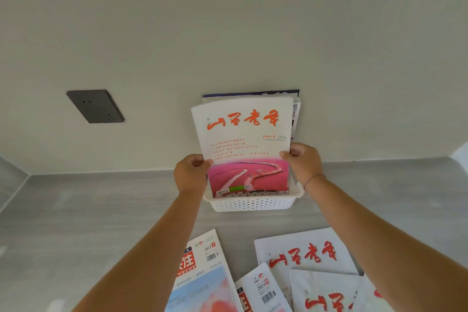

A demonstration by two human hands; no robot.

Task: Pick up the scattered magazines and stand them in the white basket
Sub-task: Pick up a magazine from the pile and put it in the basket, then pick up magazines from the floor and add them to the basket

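Note:
A white perforated basket stands on the grey counter against the wall. A white magazine with red lettering and a pink cover picture stands upright in it, in front of other magazines that lean on the wall. My left hand grips its left edge and my right hand grips its right edge. Several more magazines lie flat near me: one with a blue cover, a small one marked 2024 and white ones with red lettering.
A dark wall socket sits on the wall to the left of the basket. The grey counter runs to a side wall at the far left and to a corner at the right.

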